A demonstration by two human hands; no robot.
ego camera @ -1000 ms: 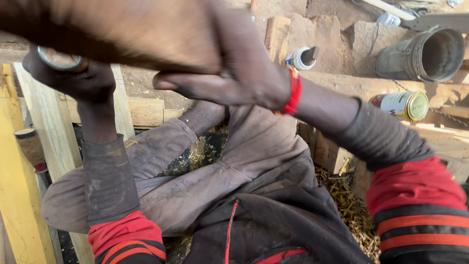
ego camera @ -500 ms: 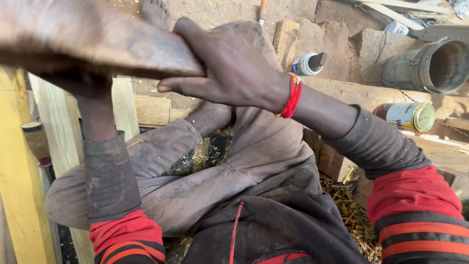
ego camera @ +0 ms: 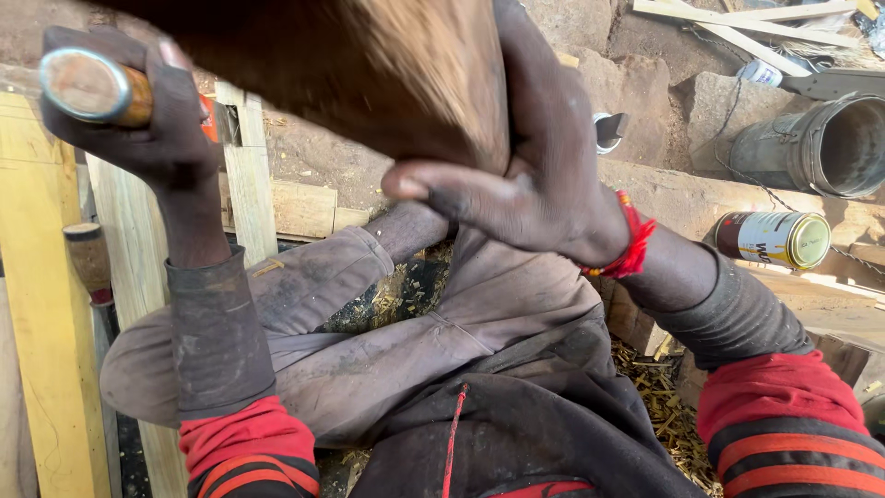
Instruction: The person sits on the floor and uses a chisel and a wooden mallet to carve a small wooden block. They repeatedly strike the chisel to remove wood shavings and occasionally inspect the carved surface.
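Observation:
A dark brown block of wood (ego camera: 369, 74) fills the top middle of the head view, very close and blurred. My right hand (ego camera: 544, 157) grips its right side, fingers over the top and thumb underneath; a red band circles the wrist. My left hand (ego camera: 152, 120) is at the upper left, closed around a wooden-handled tool (ego camera: 92, 88) whose round butt end faces me. Its working end is hidden behind my fingers and the block. Below, my grey-trousered lap (ego camera: 396, 341) carries scattered wood chips.
Pale wooden planks (ego camera: 37, 304) run down the left side, with another wooden tool handle (ego camera: 89, 258) beside them. At the right lie a tin can (ego camera: 774, 238) on its side, a dark metal bucket (ego camera: 830, 143), a small white bottle (ego camera: 761, 72), stone blocks and loose wood strips.
The block has been lifted closer to the camera and now covers more of the view. My left hand with the tool has come out from behind it at upper left.

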